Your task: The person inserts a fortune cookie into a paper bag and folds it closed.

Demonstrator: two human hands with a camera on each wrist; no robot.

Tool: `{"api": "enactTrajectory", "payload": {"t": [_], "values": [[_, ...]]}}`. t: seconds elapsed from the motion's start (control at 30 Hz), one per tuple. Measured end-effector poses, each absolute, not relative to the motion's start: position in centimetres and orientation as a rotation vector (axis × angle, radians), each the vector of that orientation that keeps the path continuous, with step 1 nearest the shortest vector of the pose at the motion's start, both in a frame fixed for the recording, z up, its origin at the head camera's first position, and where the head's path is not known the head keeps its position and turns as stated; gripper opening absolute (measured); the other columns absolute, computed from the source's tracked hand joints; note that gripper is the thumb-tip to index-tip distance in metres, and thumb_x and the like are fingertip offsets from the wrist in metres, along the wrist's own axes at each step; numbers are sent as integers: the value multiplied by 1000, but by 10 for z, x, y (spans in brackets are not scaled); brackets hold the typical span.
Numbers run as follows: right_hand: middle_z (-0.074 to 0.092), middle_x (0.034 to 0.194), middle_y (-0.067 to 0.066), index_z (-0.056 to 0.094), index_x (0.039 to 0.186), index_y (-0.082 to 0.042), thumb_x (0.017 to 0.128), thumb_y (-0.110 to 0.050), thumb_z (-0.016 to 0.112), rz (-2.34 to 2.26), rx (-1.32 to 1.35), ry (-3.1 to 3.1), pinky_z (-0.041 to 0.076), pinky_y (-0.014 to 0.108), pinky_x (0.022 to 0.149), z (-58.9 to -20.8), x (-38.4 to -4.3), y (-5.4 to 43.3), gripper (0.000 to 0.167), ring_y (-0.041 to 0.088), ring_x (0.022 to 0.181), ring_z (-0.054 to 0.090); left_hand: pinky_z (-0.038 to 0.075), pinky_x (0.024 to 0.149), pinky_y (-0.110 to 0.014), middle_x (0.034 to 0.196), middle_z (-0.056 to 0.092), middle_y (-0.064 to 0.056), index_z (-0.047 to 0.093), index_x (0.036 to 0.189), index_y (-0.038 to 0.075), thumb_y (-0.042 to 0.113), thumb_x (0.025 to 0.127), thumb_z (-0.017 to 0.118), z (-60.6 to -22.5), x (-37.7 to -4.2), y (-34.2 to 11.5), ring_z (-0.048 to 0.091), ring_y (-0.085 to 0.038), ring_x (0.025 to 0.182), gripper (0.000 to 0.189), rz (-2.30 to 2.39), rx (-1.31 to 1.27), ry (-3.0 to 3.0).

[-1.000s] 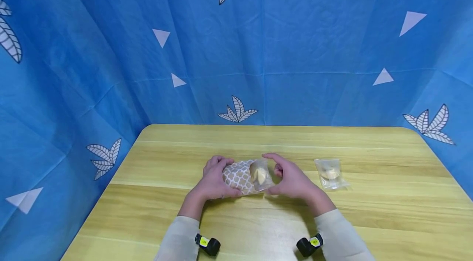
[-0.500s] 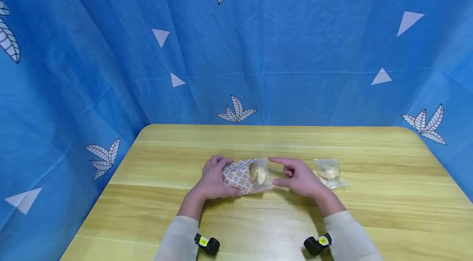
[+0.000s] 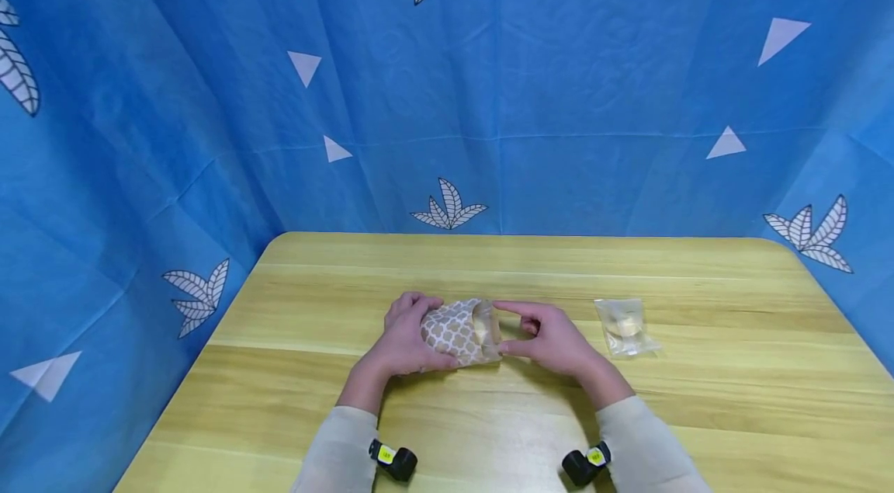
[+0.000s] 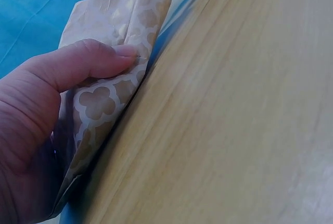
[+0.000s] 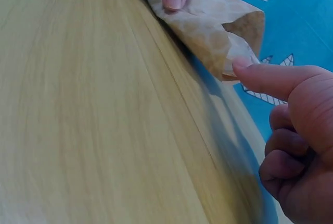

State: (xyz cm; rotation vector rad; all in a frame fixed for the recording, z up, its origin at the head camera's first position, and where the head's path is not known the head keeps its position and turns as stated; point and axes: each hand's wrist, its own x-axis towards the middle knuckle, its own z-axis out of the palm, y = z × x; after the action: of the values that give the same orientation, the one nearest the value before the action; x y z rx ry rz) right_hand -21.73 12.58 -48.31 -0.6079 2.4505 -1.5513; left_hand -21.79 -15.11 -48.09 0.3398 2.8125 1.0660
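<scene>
My left hand [image 3: 405, 338] grips a brown paper bag [image 3: 450, 331] with a white lattice print, lying with its mouth to the right. In the left wrist view the thumb lies across the bag's side. A clear plastic packet [image 3: 482, 328] holding a pale yellow piece like a fortune cookie sits mostly inside the mouth. My right hand [image 3: 552, 338] is at that mouth, thumb and index finger extended and spread toward its two corners, other fingers curled. In the right wrist view the thumb tip touches the clear plastic at the bag's edge.
A second clear packet [image 3: 626, 328] with a similar pale piece lies on the wooden table [image 3: 733, 400] to the right of my right hand. A blue printed curtain [image 3: 594, 89] hangs behind the table and along its left side.
My right hand first drew back right from the packet, then came left again to the bag's mouth. The packet has slid deeper into the bag. My left hand stays in place.
</scene>
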Motion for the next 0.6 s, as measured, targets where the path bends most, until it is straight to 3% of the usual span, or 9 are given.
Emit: {"api": "enactTrajectory", "payload": {"t": [0.33,0.6], "values": [[28,61,-2,72,122,-14,79,-16,87,-1606,-584,2466,32,25,49,-477,-217,123,46,11,52,29,33,103,-55,139,38,-6,54,138,18,46,53,96,-480,-219,-152,31,-32,129,99,1071,342,2820],[30,59,-2,72,125,-15,79,-19,87,-1562,-616,2452,33,25,50,-484,-218,118,48,11,53,30,34,104,-54,139,38,-6,54,138,18,47,53,96,-482,-219,-151,32,-31,129,99,1070,344,2817]]}}
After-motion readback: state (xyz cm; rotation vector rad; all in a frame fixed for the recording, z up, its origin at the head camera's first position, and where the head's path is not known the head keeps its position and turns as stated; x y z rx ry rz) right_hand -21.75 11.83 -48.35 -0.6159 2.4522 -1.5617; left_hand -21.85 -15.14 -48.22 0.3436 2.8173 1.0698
